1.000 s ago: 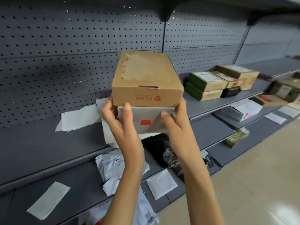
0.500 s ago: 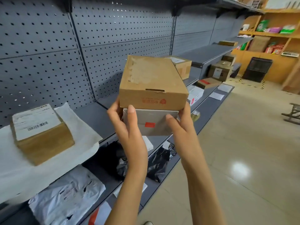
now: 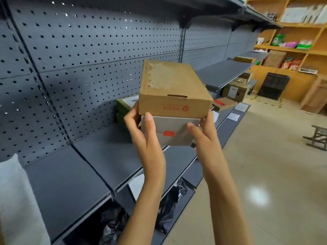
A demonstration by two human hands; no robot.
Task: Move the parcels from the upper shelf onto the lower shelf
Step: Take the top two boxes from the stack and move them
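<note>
I hold a stack of two parcels in front of me. A brown cardboard box [image 3: 173, 89] with a red logo lies on top of a smaller grey box [image 3: 174, 132] with a red sticker. My left hand [image 3: 141, 131] grips the stack's left side, thumb on the grey box's front. My right hand [image 3: 203, 133] clasps the right side. The stack hangs in the air above the front edge of the upper grey shelf [image 3: 74, 175]. Below it, the lower shelf [image 3: 187, 183] shows only in part.
Green boxes [image 3: 123, 106] stand on the upper shelf behind my left hand. A white bag [image 3: 16, 200] lies at the far left. Black plastic bags [image 3: 169, 200] fill the space below. More cartons [image 3: 233, 91] sit further right; the tiled floor [image 3: 265, 174] is on my right.
My view has swung right along the shelving. The stack stays in both hands at the same height. The labelled brown parcel at left has passed out of sight.
</note>
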